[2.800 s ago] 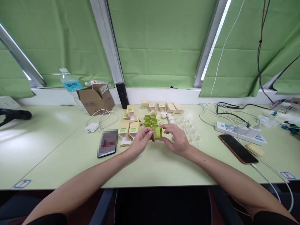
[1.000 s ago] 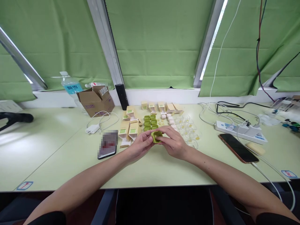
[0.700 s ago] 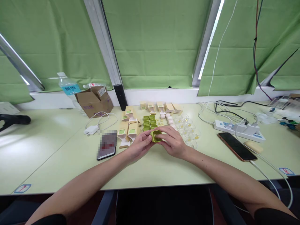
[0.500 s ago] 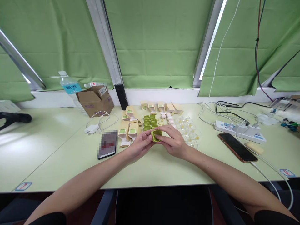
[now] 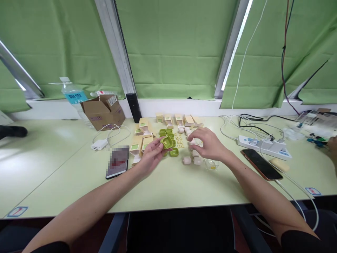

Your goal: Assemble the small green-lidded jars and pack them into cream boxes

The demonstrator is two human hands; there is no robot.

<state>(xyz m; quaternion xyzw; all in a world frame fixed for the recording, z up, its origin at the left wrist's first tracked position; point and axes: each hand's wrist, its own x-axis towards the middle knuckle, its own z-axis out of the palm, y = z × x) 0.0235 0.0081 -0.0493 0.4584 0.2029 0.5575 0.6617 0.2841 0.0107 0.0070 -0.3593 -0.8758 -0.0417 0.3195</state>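
Note:
My left hand grips a small green open-topped case, tilted so its hollow faces me. Away to the right, my right hand hovers over pale pink blocks, thumb and fingers curved and apart. I see nothing held in it. Several more green cases sit beside and behind my left hand. Tiny yellow pieces lie between the cases and the blocks. A clear plastic cover lies below my right hand, which hides most of the others.
Cream paper boxes stand left of and behind the cases. A phone lies left; another phone and a power strip with cables lie right. A cardboard box stands at the back. Another person's hand shows at the right edge.
My right hand has let go of the green case and moved right over the pink blocks. My left hand keeps the case, slightly further left and tilted. The view has shifted slightly.

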